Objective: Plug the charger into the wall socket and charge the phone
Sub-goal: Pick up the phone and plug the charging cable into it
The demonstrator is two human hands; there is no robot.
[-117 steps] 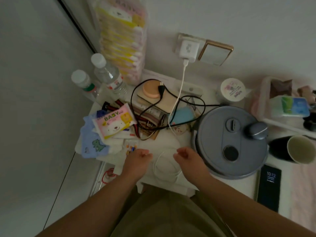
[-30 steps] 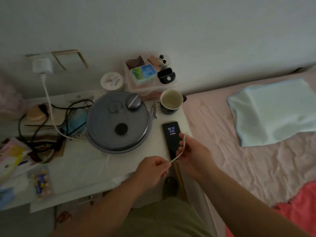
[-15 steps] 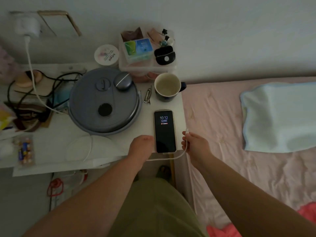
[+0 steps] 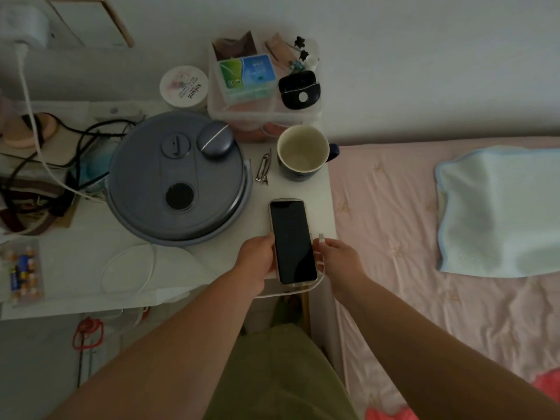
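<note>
Between my hands the phone lies near the table edge; left hand grips its side, right hand pinches the cable plug.

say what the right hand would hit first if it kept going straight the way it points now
The right hand, pinching the white cable plug, points up the picture along the edge of the white bedside table. Going straight on, it would probably first meet the dark mug with pale inside; depth is uncertain.
</note>
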